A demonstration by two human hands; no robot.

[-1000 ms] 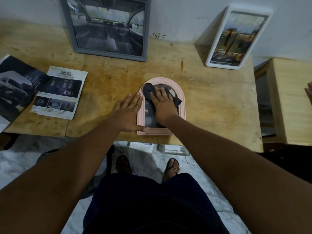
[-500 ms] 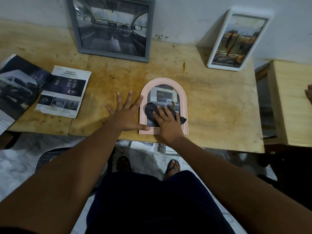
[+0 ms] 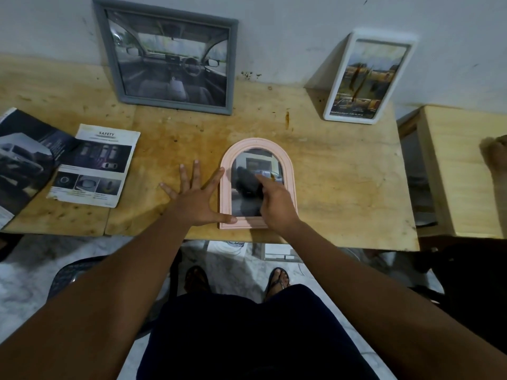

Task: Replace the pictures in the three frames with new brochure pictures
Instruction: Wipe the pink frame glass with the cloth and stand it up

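Observation:
A pink arched frame lies flat near the table's front edge, with a car picture under its glass. My right hand rests over the lower right of the glass and presses a dark cloth against it, with the index finger stretched out. My left hand lies flat on the table with fingers spread, its thumb and index finger touching the frame's left edge. A grey frame with a car-interior picture and a white frame with a landscape picture lean upright against the wall.
A "SAFETY" brochure page and an open car brochure lie at the table's left. A lower wooden side table stands to the right, with part of another person at its edge. My legs and sandalled feet are below.
My right hand dragged the cloth from the top of the glass down to its bottom, then back up to the middle. My left hand's fingers spread wider beside the frame.

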